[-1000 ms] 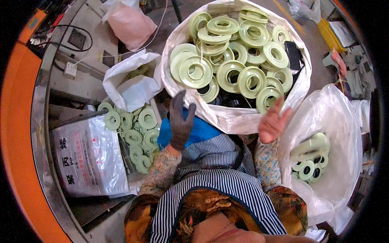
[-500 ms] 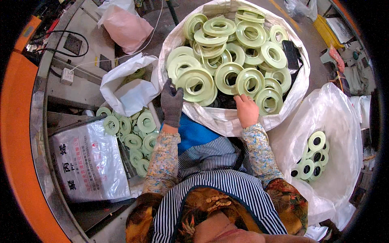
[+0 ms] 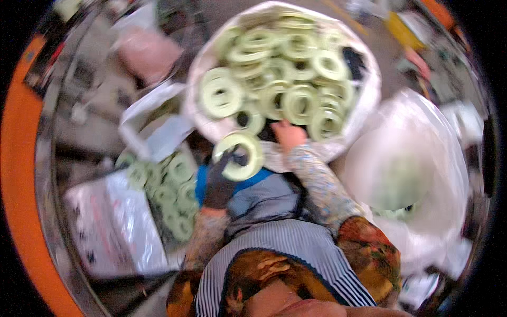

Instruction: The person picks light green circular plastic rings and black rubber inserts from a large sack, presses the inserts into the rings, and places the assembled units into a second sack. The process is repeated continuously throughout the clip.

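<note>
Head view: frame is smeared, fine detail is gone. Left hand (image 3: pixel 217 186) (dark glove) is closed on one pale green ring (image 3: pixel 253 161), fingertips showing at its hole. That ring is just off the near-left rim of the big sack (image 3: pixel 191 103) as seen from above, over the blue cloth (image 3: pixel 253 184) on the lap.

Right hand (image 3: pixel 289 135) (bare) reaches over the sack's near edge, fingertips at the dark stuff just short of the rings (image 3: pixel 300 104); can't tell if it grips anything. Those rings pile up from the sack's far edge to near its front, some flat, some tilted. Black item (image 3: pixel 353 63) sits by the sack's right edge.

Clear bag (image 3: pixel 449 174) stands right of the sack; pale green shapes low inside, too blurred to count. More rings (image 3: pixel 169 198) lie at left, along the right edge of the printed bag (image 3: pixel 108 222). Small white bag (image 3: pixel 171 136) is between that pile and the sack's left rim. Pink bag (image 3: pixel 148 55) is further back.
</note>
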Demonstrator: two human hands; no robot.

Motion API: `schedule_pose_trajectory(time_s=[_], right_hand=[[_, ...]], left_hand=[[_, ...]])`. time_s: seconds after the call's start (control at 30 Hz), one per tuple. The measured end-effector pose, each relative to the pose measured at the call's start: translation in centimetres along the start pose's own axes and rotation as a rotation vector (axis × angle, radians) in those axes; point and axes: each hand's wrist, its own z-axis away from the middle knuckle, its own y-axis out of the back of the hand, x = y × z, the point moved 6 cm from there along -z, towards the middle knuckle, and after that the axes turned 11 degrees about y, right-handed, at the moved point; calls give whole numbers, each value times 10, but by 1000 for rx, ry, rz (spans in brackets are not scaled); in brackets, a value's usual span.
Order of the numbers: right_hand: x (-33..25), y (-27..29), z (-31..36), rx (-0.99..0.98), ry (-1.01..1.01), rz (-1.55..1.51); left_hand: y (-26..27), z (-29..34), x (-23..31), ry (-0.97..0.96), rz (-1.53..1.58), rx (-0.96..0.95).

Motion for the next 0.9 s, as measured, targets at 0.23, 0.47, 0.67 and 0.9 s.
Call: schedule_pose_trajectory(time_s=[0.23,0.47,0.67,0.9], right_hand=[[-21,51,0,461,1,-20],[-74,91,25,406,318,-690],[-101,109,44,349,316,-645],[-100,118,54,85,399,-783]], left_hand=[[-14,7,-1,456,630,-191],[6,-28,107,-179,16,-88],[14,12,47,-145,-2,20],[11,0,57,49,507,-145]])
